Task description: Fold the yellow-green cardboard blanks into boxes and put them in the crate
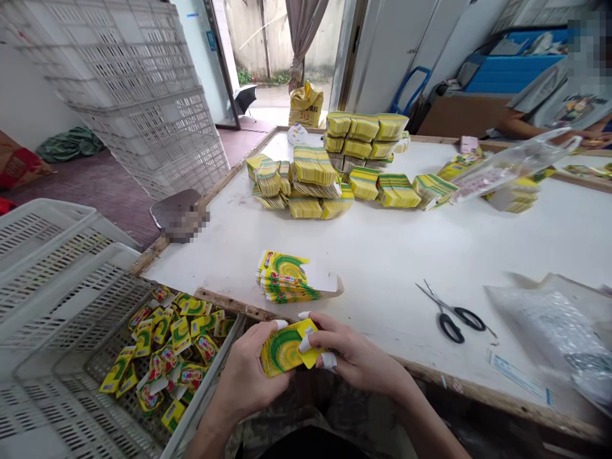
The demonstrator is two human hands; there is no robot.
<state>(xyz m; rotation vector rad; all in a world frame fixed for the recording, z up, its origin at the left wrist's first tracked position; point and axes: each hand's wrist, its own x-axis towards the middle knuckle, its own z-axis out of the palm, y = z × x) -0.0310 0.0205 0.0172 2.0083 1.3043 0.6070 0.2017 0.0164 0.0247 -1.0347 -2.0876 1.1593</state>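
Observation:
Between both hands, just off the table's near edge, is a small yellow box (283,349) with a green swirl on it. My left hand (246,370) grips its left end, thumb on top. At the right end, the fingers of my right hand (351,357) are on a yellow flap (308,344). White covers wrap several fingertips. Just beyond the hands, a fanned stack of flat printed cartons (287,277) lies on the white table (382,255). To my left, a white plastic crate (115,325) holds many similar small yellow boxes (182,335).
Bundled carton stacks (313,166) are piled at the back. Black-handled scissors (452,315) and bubble wrap (559,331) lie on the right. A clear plastic bag (511,166) rests farther back, near another person (559,95). Tall stacked crates (157,95) stand at the left.

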